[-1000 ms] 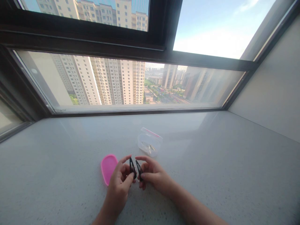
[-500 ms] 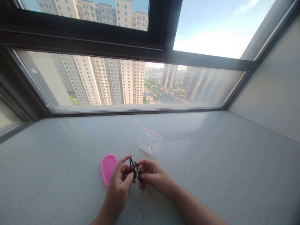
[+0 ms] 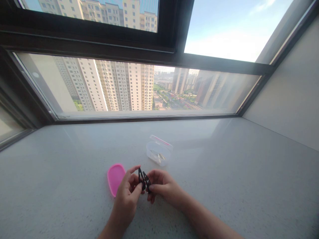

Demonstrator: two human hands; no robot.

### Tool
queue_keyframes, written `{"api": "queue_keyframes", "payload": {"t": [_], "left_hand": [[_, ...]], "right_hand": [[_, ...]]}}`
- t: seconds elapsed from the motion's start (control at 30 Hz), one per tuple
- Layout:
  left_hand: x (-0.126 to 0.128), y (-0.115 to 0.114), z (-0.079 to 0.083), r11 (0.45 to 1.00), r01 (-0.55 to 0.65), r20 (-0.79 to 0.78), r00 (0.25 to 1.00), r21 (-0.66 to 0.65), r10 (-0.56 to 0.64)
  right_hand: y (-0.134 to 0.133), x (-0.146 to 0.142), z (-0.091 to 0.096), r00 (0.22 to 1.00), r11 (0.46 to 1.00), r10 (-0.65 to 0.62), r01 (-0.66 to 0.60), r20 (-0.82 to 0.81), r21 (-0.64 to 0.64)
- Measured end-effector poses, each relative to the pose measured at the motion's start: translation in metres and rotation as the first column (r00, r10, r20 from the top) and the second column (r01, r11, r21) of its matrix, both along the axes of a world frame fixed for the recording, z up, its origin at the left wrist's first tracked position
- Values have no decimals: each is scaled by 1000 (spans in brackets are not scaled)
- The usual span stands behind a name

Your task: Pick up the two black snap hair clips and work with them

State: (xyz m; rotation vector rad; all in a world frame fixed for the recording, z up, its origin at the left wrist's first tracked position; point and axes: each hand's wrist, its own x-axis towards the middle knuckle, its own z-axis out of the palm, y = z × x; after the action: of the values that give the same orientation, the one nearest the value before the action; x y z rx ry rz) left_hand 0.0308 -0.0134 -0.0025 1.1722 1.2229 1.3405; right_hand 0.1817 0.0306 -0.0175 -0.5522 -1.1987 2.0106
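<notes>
My left hand [image 3: 128, 196] pinches a black snap hair clip [image 3: 141, 177] between thumb and fingers, its narrow end pointing up. Against it on the right leans a second black snap hair clip [image 3: 147, 182], held by the thumb and fingers of my right hand [image 3: 165, 186]. The two clips look close together or touching at their lower ends; I cannot tell whether they are joined. Partly behind my left hand lies a pink lid-like tray [image 3: 116, 179]. Beyond my hands stands a clear plastic box [image 3: 152, 151] with its lid raised and small pale items inside.
A pale speckled stone sill [image 3: 224, 172] carries everything. Dark window frames [image 3: 149, 120] border its far edge, with tall buildings outside. A white wall [image 3: 294, 93] rises at the right.
The right clip has tilted slightly and come a little closer to the left one. Both hands stay nearly in place; the box and pink tray have not moved.
</notes>
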Motion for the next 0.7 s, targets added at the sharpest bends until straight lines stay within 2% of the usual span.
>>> {"api": "queue_keyframes", "payload": {"t": [0.7], "left_hand": [[0,0,0,1000,-13,38,999,-24,14]], "right_hand": [[0,0,1,999,1000,-27,27,17,6]]}}
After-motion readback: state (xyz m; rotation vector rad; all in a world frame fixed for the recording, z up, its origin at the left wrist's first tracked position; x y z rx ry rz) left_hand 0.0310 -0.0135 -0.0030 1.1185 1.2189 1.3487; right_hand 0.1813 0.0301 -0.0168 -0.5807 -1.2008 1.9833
